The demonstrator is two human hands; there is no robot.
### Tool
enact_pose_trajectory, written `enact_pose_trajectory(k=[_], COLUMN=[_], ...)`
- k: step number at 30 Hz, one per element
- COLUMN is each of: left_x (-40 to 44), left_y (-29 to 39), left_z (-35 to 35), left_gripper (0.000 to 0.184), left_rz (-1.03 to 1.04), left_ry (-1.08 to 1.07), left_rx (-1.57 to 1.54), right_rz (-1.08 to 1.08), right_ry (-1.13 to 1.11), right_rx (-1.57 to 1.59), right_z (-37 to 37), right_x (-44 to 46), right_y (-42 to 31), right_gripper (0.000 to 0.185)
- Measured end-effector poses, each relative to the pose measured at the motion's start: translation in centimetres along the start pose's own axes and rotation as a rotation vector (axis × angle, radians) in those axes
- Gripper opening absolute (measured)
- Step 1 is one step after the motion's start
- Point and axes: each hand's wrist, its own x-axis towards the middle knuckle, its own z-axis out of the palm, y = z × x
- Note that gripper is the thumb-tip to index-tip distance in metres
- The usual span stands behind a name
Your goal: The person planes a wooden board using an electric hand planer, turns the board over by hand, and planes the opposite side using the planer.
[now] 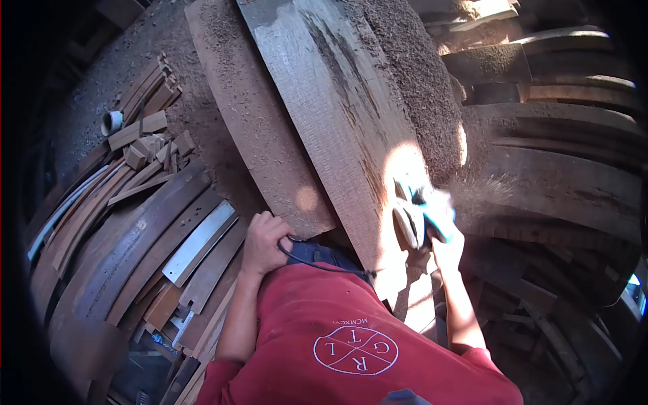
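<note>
Now, left of the rough, streaked plank, offcuts litter the dusty ground; the left hand curls closed at a black cord; the right hand wraps the teal power tool on its near right edge; shavings, then long boards, lie rightward.
</note>
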Motion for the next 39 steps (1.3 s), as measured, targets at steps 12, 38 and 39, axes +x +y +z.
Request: enact_pose_trajectory(k=[12, 38, 39], left_x=[2.8, 2.7, 2.6], left_y=[-7.4, 0.2, 0.3], left_z=[-8.1, 0.7, 1.3], left_gripper=[0.027, 0.01, 0.011], left_rz=[-0.265, 0.071, 0.094], left_ry=[0.281, -0.063, -0.135], left_rx=[-0.02, -0.043, -0.063], right_rz=[-0.351, 0.073, 0.08], right_ry=[0.101, -0.071, -0.057], right_rx=[-0.22, -0.104, -0.095], right_z=[17.4, -5.7, -5.9], right_x=[37.8, -3.8, -4.3], right_y=[-28.8, 6.5, 7.2], right_gripper=[0.036, 0.042, 0.042])
